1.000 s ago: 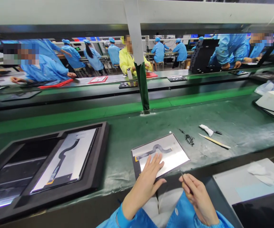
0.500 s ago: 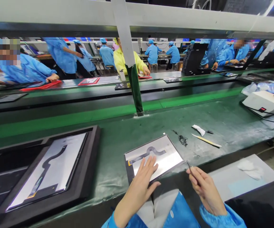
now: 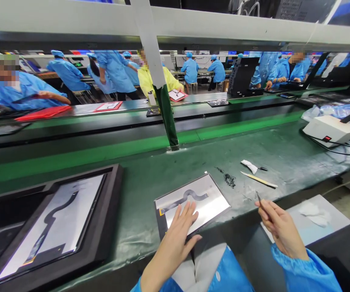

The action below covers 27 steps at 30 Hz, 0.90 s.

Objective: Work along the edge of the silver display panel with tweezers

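Observation:
My left hand lies with spread fingers on the lower part of a silvery display panel, near the bench's front edge. A dark curved flex cable runs across the panel's back, just above my fingertips. My right hand is closed on slim metal tweezers, held apart from the panel on its right. Below the tweezers' tip is the bench's front edge. Black scraps lie in a small pile on the green mat beside the panel. A yellow-handled blade rests farther right.
At left, a black foam tray holds a second display panel. A white wad with a black stick lies behind the blade. A white device with cables stands at far right. Co-workers sit beyond the conveyor, past a post.
My right hand has moved right with the tweezers, away from the panel's corner. My left hand stays on the panel. The view has shifted slightly.

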{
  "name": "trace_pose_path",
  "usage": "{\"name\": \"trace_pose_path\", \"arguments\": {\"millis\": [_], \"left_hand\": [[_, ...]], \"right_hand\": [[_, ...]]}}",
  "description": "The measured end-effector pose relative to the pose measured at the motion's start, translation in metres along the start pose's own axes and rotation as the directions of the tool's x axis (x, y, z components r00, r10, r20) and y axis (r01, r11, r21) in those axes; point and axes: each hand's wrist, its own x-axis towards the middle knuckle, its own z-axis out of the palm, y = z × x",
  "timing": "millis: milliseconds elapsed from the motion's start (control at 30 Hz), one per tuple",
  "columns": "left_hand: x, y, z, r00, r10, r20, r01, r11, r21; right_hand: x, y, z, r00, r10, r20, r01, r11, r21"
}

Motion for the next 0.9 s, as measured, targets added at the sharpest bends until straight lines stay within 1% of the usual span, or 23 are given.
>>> {"name": "trace_pose_path", "arguments": {"millis": [100,233,367,467,633,800,900], "left_hand": [[-0.001,0.000,0.002,1.000,-0.009,-0.019,0.008,1.000,-0.009],[-0.001,0.000,0.004,0.999,-0.020,-0.025,0.020,1.000,-0.021],[-0.001,0.005,0.007,0.999,-0.032,-0.035,0.032,0.999,-0.001],[0.000,0.012,0.010,0.998,-0.042,-0.056,0.044,0.999,0.025],[0.002,0.019,0.015,0.995,-0.042,-0.091,0.048,0.997,0.065],[0.003,0.019,0.016,0.995,-0.021,-0.093,0.030,0.995,0.099],[0.003,0.018,0.015,0.995,-0.019,-0.093,0.028,0.995,0.097]], "right_hand": [[-0.007,0.009,0.007,0.998,-0.020,0.056,0.025,0.996,-0.082],[-0.023,0.036,0.020,0.980,-0.025,0.198,0.072,0.971,-0.229],[-0.041,0.066,0.034,0.956,-0.080,0.283,0.192,0.898,-0.395],[-0.050,0.079,0.040,0.946,-0.135,0.293,0.265,0.844,-0.466],[-0.053,0.085,0.041,0.930,-0.238,0.280,0.359,0.754,-0.550],[-0.051,0.085,0.043,0.886,-0.348,0.308,0.464,0.659,-0.592],[-0.051,0.084,0.048,0.879,-0.382,0.287,0.476,0.654,-0.588]]}}
